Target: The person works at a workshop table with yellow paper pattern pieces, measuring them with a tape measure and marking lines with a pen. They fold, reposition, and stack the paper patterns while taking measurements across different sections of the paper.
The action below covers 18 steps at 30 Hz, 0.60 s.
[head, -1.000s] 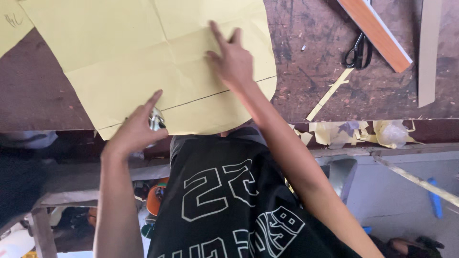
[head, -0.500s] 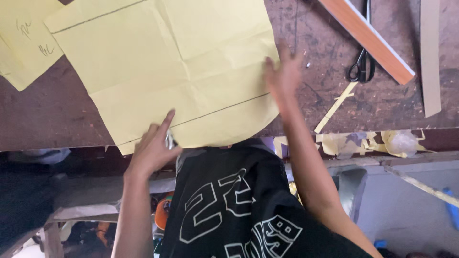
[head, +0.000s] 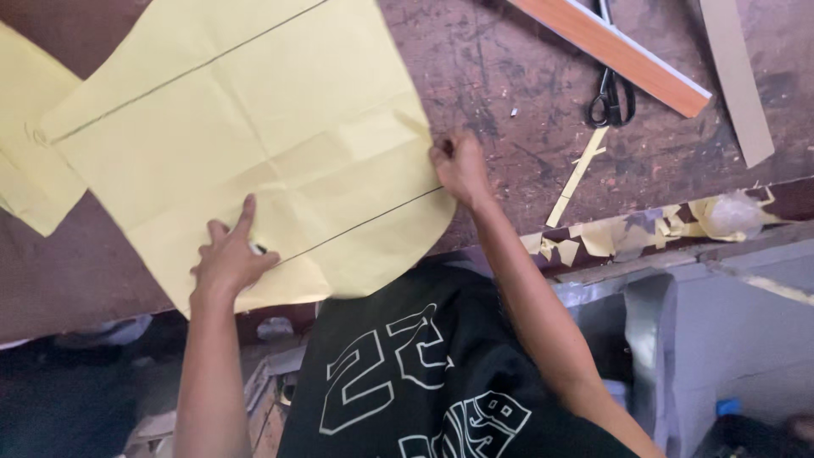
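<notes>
Yellow paper (head: 254,144) covers most of the near left part of a scratched brown table (head: 509,76). The sheet is large, pale yellow and creased by old folds that cross it both ways. Two thin dark lines are drawn on it: one runs slantwise along the upper part, the other along the lower part near the rounded bottom edge. That bottom edge curves and hangs slightly past the table's front rim.

The left hand (head: 227,259) lies flat on the lower left of the sheet, fingers spread, the forefinger stretched up toward the middle of the paper. A small dark thing shows just beside the thumb; what it is cannot be told. The right hand (head: 458,165) grips the sheet's right edge, fingers curled together and pinching the paper where the lower line meets the border.

A second yellow sheet (head: 30,161) lies partly under the big one at the far left. Black scissors (head: 612,97) rest beside a long wooden strip (head: 619,55) at the upper right, with a grey cardboard strip (head: 736,80) further right. Yellow paper scraps (head: 627,233) litter the table's front edge.
</notes>
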{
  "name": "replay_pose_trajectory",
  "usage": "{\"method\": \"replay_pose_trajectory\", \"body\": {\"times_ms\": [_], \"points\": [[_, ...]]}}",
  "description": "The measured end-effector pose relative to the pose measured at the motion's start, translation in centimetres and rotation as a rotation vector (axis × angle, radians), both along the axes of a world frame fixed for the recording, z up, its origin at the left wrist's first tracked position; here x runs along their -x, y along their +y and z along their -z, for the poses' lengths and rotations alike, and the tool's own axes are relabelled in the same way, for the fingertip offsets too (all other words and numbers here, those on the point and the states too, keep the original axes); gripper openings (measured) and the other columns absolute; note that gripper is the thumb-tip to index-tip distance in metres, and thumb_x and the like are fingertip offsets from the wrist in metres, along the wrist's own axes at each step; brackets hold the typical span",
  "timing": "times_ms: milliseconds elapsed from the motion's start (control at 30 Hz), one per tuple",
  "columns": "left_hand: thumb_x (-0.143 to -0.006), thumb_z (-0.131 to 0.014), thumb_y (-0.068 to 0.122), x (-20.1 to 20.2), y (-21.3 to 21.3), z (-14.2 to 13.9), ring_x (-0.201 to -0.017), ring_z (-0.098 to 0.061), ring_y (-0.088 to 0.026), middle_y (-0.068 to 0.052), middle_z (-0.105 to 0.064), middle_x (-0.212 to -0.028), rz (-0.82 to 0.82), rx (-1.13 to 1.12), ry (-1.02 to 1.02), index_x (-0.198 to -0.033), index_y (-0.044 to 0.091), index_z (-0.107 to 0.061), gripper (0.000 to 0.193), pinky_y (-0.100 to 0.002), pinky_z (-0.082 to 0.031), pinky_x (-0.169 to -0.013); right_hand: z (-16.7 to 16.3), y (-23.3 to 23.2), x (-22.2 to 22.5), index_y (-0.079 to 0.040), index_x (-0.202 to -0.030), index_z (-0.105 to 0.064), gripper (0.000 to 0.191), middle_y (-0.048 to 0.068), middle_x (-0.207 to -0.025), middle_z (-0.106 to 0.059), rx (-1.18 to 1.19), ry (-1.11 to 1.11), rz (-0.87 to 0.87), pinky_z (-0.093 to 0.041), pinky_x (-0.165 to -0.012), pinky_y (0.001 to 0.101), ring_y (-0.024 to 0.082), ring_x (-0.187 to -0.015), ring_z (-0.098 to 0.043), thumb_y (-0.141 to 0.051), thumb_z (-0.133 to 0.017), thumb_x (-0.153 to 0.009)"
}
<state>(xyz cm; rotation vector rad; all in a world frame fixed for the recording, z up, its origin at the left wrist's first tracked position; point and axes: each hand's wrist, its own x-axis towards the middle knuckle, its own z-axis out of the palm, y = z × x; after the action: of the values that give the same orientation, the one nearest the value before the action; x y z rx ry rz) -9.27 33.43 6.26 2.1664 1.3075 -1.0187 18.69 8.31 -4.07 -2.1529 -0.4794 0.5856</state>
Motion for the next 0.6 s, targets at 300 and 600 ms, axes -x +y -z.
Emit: {"method": "replay_pose_trajectory", "body": {"times_ms": [300, 600], "points": [[-0.067, -0.083, 0.038, 3.0, 1.5, 1.9, -0.121, -0.058, -0.047, -0.017, -0.037, -0.148, -0.013, -0.041, 0.026, -0.165, 0.051, -0.012, 0.122, -0.059, -0.050, -0.101, -4.9, 6.2, 8.3, -0.001, -0.129, -0.067, 0.034, 0.013, -0.110, -0.071, -0.616, 0.535, -0.426, -0.056, -0.087, 0.0317, 0.016, -0.093, -0.065, 0.005, -0.057, -0.097], [-0.068, -0.084, 0.038, 3.9, 1.5, 2.7, -0.115, -0.059, -0.048, -0.018, -0.038, -0.143, 0.022, -0.071, -0.034, -0.166, 0.049, -0.010, 0.123, -0.058, -0.052, -0.097, -0.1, 7.0, 4.7, 0.005, -0.141, -0.054, 0.047, 0.022, -0.118, -0.064, -0.200, -0.065, 0.268, -0.052, -0.084, 0.0444, 0.031, -0.101, -0.065, -0.030, -0.055, -0.109]]}}
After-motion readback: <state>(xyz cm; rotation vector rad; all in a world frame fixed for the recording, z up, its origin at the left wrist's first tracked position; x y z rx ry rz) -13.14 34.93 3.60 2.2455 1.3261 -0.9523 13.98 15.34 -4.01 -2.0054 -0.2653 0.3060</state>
